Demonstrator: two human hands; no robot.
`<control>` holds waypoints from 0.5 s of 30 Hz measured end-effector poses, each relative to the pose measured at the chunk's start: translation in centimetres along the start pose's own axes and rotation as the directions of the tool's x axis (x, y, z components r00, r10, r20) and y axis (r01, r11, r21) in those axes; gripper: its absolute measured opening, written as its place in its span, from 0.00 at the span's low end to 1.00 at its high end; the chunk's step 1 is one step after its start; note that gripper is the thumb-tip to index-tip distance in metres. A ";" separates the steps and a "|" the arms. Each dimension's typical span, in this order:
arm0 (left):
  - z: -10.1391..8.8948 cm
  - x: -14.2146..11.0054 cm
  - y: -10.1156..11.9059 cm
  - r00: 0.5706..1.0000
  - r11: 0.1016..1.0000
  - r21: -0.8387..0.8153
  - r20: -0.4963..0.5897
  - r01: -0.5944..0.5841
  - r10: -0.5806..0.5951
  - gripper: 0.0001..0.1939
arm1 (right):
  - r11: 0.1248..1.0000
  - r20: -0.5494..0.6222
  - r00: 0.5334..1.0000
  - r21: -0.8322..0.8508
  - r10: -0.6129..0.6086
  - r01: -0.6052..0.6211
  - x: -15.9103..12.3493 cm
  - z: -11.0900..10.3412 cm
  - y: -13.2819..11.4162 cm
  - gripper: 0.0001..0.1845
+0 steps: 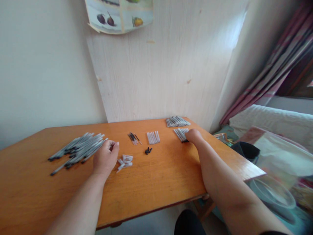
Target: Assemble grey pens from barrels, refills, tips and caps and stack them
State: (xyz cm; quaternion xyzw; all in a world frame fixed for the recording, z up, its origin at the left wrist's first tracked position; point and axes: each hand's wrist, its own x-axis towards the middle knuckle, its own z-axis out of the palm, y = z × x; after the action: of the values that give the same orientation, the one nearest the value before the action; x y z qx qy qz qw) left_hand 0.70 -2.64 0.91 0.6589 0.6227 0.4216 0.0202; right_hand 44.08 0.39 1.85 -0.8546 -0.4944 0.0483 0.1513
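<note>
My left hand (106,157) is closed with its fingers curled, at the right edge of a loose pile of pens (78,148), clear-barrelled with black ends. Whatever it may hold is hidden. My right hand (195,135) reaches across to the right end of a neat row of pens (180,134), its fingers closed down against the row. The hand covers its own fingertips, so I cannot make out what is pinched there. Between the hands lie white translucent caps (127,160), small black plugs (148,150), thin dark refills (133,138) and a row of clear tubes (153,137).
A larger stack of pens (177,121) lies behind the row, near the table's back edge. The wooden table (151,182) meets a pale board (158,81) at the back. To the right stand a black container (245,151) and a clear plastic tub (271,194).
</note>
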 end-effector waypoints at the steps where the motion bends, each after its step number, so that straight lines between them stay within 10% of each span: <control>1: 0.0 0.0 0.1 1.000 1.000 -0.004 -0.006 0.003 -0.003 0.16 | 1.000 -0.003 1.000 0.001 -0.002 0.002 -0.1 -0.1 0.0 0.18; 15: 0.2 0.3 -0.6 0.997 0.995 -0.075 -0.042 0.066 -0.069 0.15 | 0.957 -0.128 0.953 0.057 -0.274 0.283 -4.4 -0.8 -4.3 0.17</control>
State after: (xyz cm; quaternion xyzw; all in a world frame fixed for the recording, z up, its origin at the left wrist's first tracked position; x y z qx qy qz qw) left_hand 0.27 -2.17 0.60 0.6267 0.6289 0.4580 0.0447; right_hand 38.49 -1.53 3.59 -0.7714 -0.5981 -0.0059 0.2172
